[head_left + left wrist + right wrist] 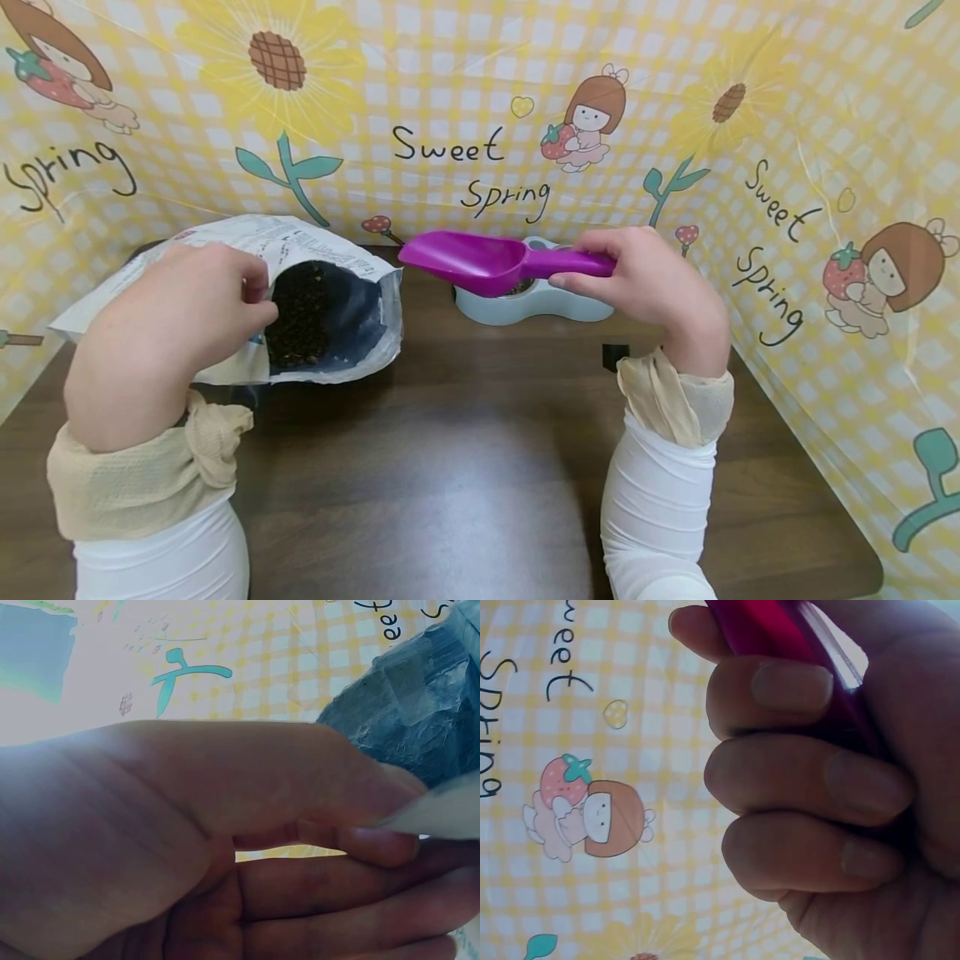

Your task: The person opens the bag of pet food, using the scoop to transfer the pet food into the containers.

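My left hand (172, 312) pinches the edge of a white bag (300, 237) that lies on its side with its mouth facing me. Dark brown pellets (296, 329) fill the bag's left part, against its silvery lining. In the left wrist view, thumb and forefinger hold the bag's rim (442, 810). My right hand (645, 279) grips the handle of a purple scoop (472, 258), its fingers wrapped round it in the right wrist view. The scoop's bowl points left, toward the bag's mouth, and shows a bare inner surface. Behind it stands a pale blue double pet bowl (487, 310), partly hidden, with brown bits inside.
A small black block (615, 357) sits near my right wrist on the dark wooden table (435, 467). A yellow checked cloth (450, 100) with sunflowers and cartoon figures hangs behind the table and along its sides.
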`<state>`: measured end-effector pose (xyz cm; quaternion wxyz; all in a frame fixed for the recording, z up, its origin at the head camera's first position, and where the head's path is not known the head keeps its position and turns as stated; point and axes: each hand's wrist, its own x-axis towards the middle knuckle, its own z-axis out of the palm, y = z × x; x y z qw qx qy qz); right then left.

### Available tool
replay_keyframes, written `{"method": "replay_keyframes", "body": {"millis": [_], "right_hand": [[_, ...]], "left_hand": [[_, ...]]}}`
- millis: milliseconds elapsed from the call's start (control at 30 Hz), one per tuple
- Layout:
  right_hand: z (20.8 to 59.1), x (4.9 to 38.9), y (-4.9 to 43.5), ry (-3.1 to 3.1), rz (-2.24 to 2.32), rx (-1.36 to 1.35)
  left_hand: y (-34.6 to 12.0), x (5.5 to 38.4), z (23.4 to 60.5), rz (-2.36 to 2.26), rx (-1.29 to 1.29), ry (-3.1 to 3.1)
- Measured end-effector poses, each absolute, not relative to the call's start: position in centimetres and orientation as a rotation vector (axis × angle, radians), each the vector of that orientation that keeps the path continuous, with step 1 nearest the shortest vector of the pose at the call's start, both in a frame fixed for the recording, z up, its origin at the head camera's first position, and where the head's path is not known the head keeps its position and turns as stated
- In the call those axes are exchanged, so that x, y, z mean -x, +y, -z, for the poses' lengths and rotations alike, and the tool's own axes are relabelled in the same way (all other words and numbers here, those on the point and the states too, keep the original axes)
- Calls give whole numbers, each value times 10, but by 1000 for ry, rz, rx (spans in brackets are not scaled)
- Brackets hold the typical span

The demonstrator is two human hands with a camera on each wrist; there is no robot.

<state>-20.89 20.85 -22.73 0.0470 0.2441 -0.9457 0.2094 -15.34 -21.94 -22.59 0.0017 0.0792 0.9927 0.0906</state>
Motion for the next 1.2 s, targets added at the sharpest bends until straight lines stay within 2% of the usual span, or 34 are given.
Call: {"method": "replay_keyframes", "body": {"millis": [400,933,1200], "right_hand": [[222,196,185,-2965,-684,-955],[246,198,103,-2917,-501,-1318],[257,200,70,-2853,-385,-1325]], "left_hand": [[-219,153,226,-274,-260,3120],[-220,154,226,-275,-258,3110],[-219,154,224,-276,-252,3090]]}}
